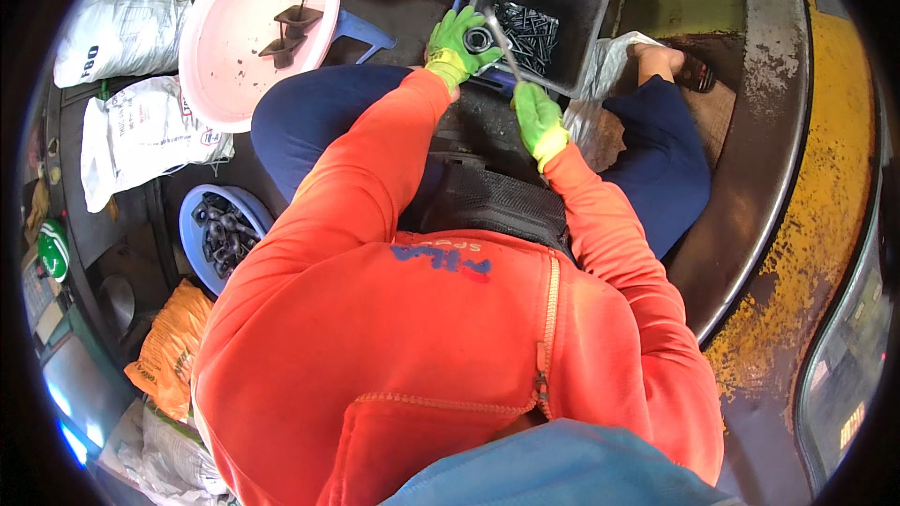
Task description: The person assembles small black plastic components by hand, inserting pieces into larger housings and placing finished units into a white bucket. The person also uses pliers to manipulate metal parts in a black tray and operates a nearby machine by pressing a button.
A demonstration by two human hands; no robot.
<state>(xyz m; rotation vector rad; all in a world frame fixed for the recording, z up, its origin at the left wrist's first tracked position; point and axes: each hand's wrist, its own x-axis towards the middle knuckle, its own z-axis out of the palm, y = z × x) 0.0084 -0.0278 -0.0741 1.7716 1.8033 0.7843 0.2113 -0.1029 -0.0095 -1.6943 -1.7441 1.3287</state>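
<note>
Two green-gloved hands are at work just in front of your knees, both close to the grey bin (572,0), which serves as the landmark here. Your left hand (457,45) sits at the bin's near-left corner, its fingers curled shut around a small dark ring-shaped part (479,38); the part rests in the crook of the fingers and thumb, facing the bin wall. Your right hand (539,119) is below the bin's near edge, closed around the lower end of a slim metal rod (503,42). From that fist the rod slants up and to the left, crossing the bin's near rim, and its upper end meets the ring-shaped part in your left hand. So the rod runs between both grips, with the ring at its far tip and your right fist at its near end.

Inside the bin lies a heap of dark screws (530,33), piled toward the far right of the rod's tip. Well to the left of the bin stands a pink basin (225,66) holding two dark funnel-shaped pieces (289,33). Farther left and nearer to you than the bin, a blue bowl (192,211) holds dark metal fittings (223,232), beside white sacks (141,136).
</note>
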